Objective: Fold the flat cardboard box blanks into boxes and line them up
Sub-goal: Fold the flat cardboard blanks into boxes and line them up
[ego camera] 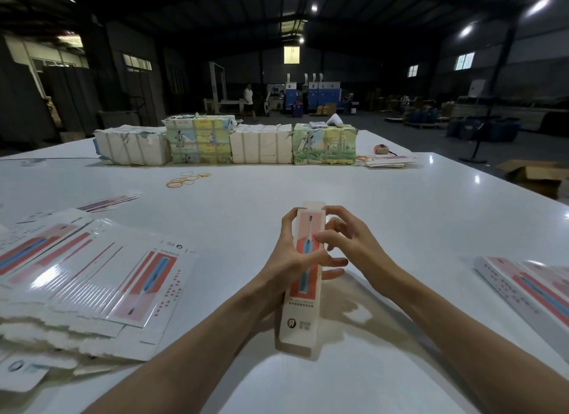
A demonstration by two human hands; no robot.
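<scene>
The left hand (pixel 288 253) is wrapped round the left side of a long narrow box (pixel 303 309), and the right hand (pixel 349 244) pinches the box's right edge near its upper end, fingers curled and thumb on the printed front. The box is raised over the white bench (pixel 369 198), its far end tilted away from the person and its near end down between the forearms. Beyond both hands the bench is open as far as a scatter of rubber bands (pixel 188 178), off to the left of the left hand. The bench's right edge runs well out past the right hand, with a cardboard carton (pixel 535 176) on the floor beyond it. Close on the left of the left hand lies a fanned stack of flat blanks (pixel 92 275), reaching the near edge of the bench. To the right of the right hand, near that edge, lies a second stack of blanks (pixel 523 287). Far ahead, a row of wrapped bundles (pixel 261 147) closes off the far edge, with a few loose blanks (pixel 388 161) at its right end.
</scene>
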